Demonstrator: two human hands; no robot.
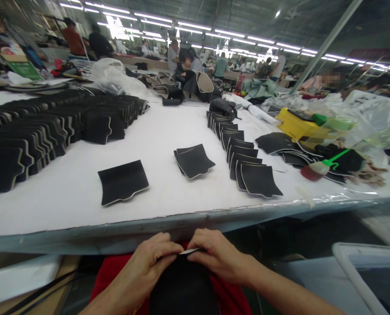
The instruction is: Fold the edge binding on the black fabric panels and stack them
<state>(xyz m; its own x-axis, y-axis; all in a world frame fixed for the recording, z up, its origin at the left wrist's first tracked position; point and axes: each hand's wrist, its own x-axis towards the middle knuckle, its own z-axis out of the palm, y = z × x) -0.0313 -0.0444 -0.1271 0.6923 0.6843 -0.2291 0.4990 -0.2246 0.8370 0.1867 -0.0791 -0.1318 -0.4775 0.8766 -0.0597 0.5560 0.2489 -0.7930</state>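
Below the table's front edge, my left hand and my right hand pinch the top edge of a black leather-like piece. A thin pale edge shows between the two hands. The piece hangs down over red cloth at my lap. On the table nearest my hands lie a single black cut panel with a light edge and a pair of overlapping black panels. To their right runs an overlapping row of similar panels.
Many stacked black panels fill the table's left side. At right stand a yellow box, a reddish-brown bottle with a green brush and plastic bags. A white-rimmed bin is low at right. Several people work behind.
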